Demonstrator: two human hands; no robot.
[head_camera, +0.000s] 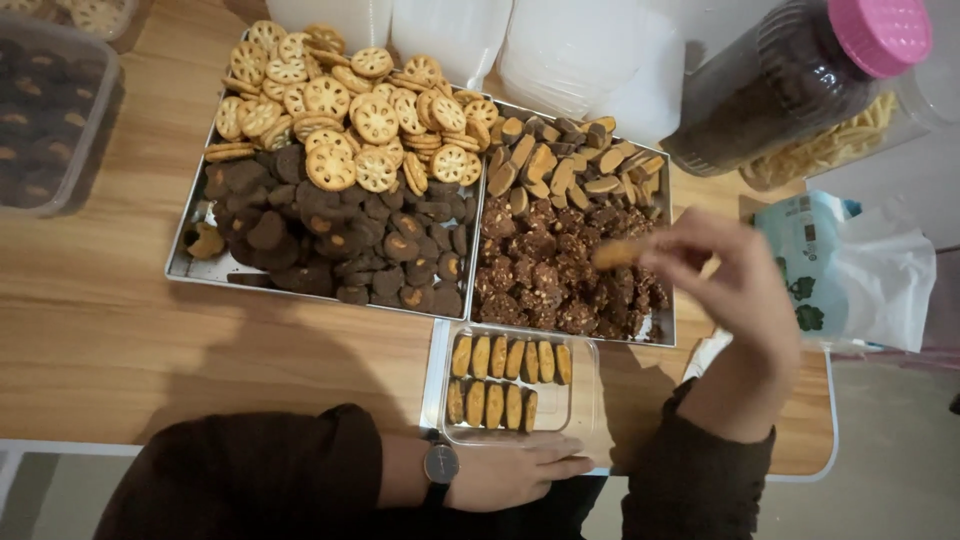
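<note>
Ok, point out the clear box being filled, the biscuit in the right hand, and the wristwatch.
clear box (575, 400): head view, bare right part of its floor.
biscuit (612, 255): head view, middle of the piece held by the right hand (735, 280).
wristwatch (441, 464): head view, dial face.

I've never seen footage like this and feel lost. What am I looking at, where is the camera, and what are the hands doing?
There is no machine here: a person wears a camera on the head, looking down at their own hands over a wooden table. Two metal trays hold round patterned biscuits, dark chocolate cookies, nutty clusters and oval two-tone biscuits. The right hand pinches one oval biscuit above the tray. The left hand, with a wristwatch, steadies a clear plastic box that is partly filled with oval biscuits.
</note>
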